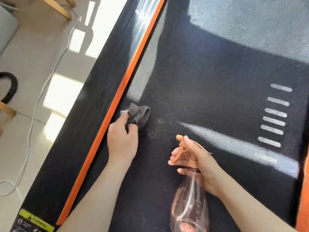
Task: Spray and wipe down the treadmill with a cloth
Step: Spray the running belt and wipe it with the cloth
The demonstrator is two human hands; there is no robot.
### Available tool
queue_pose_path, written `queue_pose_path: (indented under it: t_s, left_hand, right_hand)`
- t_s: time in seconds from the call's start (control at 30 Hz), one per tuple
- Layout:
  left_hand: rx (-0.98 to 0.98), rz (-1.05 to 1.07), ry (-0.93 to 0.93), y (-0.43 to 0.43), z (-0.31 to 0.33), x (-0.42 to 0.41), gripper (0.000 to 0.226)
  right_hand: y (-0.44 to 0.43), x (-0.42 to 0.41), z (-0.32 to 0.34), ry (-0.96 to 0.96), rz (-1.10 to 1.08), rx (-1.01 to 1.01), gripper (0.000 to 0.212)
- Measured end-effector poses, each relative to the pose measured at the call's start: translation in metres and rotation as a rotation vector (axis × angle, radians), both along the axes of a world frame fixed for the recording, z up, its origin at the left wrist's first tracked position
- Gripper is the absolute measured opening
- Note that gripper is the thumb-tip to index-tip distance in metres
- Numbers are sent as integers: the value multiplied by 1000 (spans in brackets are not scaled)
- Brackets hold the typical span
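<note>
Gripping a bunched grey cloth [138,114] in the left hand [122,141], curling the fingers and thumb round its near end. Pressing it down on the treadmill belt [209,81], just beside the orange trim strip [117,104] running along the belt's left edge.

Holding a clear, pink-tinted spray bottle [189,203] in the right hand [199,161], wrapping the palm round the neck behind the pump head and curling the fingers across the peach trigger [178,154]. Tilting the bottle, base toward the camera, and aiming the orange nozzle [179,137] up the belt. Pointing it toward a scatter of wet specks and pale smears [157,129] lying between nozzle and cloth. Not being able to tell whether the trigger is being squeezed, nor whether the bottle's base is touching the belt.

Looking down along the textured black belt, seeing bright sunlit patches across its far part and a column of short white stripes [275,114] near its right side. Seeing a second orange edge [303,198] at the far right.

Seeing, left of the trim strip, the black side rail [83,123], carrying a yellow warning label [36,221] at its near end. Seeing beyond the rail a pale tiled floor [25,56], a white cable [33,114] trailing along it, pale wooden furniture legs [56,7] at the top and a dark fuzzy curved thing [10,87] at the left edge.
</note>
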State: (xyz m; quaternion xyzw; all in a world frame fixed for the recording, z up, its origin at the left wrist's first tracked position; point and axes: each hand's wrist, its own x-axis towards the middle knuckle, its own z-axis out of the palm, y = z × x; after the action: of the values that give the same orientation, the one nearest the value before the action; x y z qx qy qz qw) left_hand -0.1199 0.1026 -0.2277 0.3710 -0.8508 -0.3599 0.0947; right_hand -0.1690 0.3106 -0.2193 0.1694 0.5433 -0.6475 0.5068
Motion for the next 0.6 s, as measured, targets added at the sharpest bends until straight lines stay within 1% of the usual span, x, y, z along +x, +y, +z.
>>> queue_pose_path:
  t_s: [0.07, 0.1, 0.13, 0.17, 0.2, 0.3, 0.33, 0.4, 0.43, 0.47, 0.5, 0.6]
  left_hand:
    - [-83, -131, -266, 12, -16, -6, 45]
    - [-132, -151, -353, 21, -22, -8, 53]
    - [-174, -157, -379, 32, -25, -12, 56]
    - [-189, -194, -369, 45, -26, -16, 56]
    - [-186, -287, -337, 62, -27, -16, 56]
    - [-228, -708, -325, 119, -26, -5, 59]
    - [-275, -795, -326, 127, -26, -2, 58]
    - [-394, -877, -258, 117, -26, -5, 52]
    - [-469, -859, -237, 101, -28, -9, 51]
    - [-535, -792, -240, 79, -33, -13, 51]
    - [-547, -686, -266, 54, -37, -21, 51]
    - [-406, -309, -310, -13, -42, -51, 51]
  right_hand:
    - [6, -1, -2, -15, -41, 9, 53]
    - [9, -3, -3, -24, -53, 5, 56]
    - [14, -4, -3, -29, -62, 0, 59]
    - [18, -7, -3, -29, -70, -4, 60]
    - [24, -9, -3, -25, -81, -7, 60]
    - [49, -16, -4, -19, -101, 8, 61]
    - [57, -17, -4, -18, -91, 28, 62]
    - [71, -22, -4, -13, -96, 67, 61]
    - [73, -26, -3, -5, -107, 70, 60]
    - [71, -30, -1, 8, -116, 66, 58]
    - [68, -35, 1, 32, -123, 54, 53]
    - [50, -53, 11, 138, -136, 13, 36]
